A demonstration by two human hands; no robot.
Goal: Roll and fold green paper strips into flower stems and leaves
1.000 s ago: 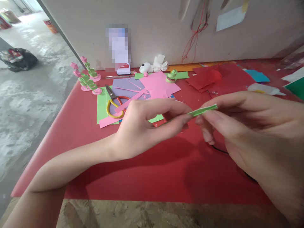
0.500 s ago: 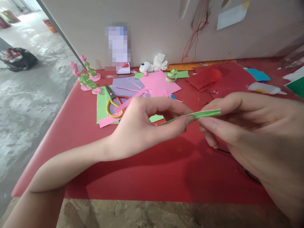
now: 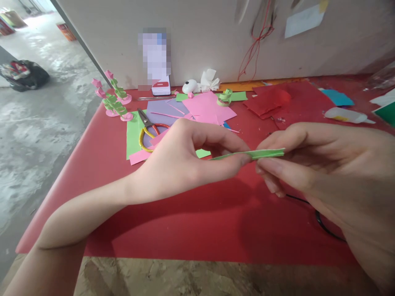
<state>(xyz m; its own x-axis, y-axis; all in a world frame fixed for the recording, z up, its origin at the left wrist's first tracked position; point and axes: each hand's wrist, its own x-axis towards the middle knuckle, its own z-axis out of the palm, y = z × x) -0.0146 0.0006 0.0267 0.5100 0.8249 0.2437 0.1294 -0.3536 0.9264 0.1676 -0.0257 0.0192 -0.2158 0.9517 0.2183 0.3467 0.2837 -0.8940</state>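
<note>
Both hands pinch the thin green paper strip [image 3: 256, 154], left hand [image 3: 185, 160] and right hand [image 3: 311, 164] in a tight grip, where a hard tug could tear it.

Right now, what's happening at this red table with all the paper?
A person is working a thin green paper strip with both bare hands above the red table. The left hand pinches one part between thumb and fingers, and the right hand pinches the other end. Behind the hands lie scissors on pink, purple and green paper sheets, and small pink and green paper flowers stand near the table's far left corner.
</note>
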